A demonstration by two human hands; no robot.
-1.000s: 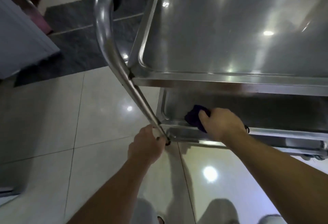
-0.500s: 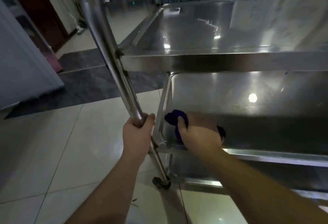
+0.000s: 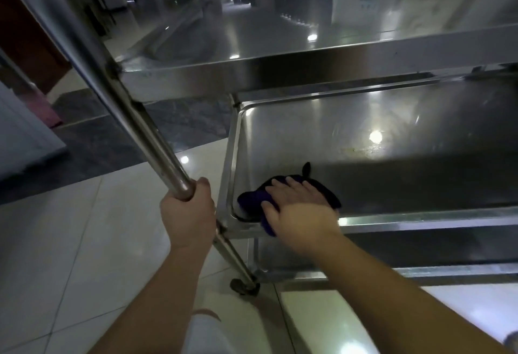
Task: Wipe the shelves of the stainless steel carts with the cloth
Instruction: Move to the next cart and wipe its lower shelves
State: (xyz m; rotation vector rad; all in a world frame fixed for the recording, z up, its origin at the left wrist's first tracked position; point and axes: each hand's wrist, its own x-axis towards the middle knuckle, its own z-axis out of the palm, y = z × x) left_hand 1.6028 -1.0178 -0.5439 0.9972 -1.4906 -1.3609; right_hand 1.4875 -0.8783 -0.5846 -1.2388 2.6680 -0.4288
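A stainless steel cart fills the view, with a top shelf (image 3: 280,45) and a middle shelf (image 3: 378,163) below it. A dark purple cloth (image 3: 252,202) lies in the near left corner of the middle shelf. My right hand (image 3: 300,210) presses flat on the cloth with the fingers straight, and part of the cloth hangs over the shelf's front rim. My left hand (image 3: 187,213) grips the slanted steel handle post (image 3: 120,93) at the cart's left side. A yellowish smear (image 3: 358,149) shows on the middle shelf, farther back.
A lower shelf rim (image 3: 420,272) and a caster wheel (image 3: 244,288) sit near the glossy tiled floor (image 3: 84,241). A dark stone floor strip (image 3: 112,140) and a white cabinet (image 3: 22,135) lie to the left. My knee shows at the bottom.
My head has dropped lower, so the middle shelf shows more fully. My right hand has flattened on the cloth and shifted slightly right. My left hand stays on the post.
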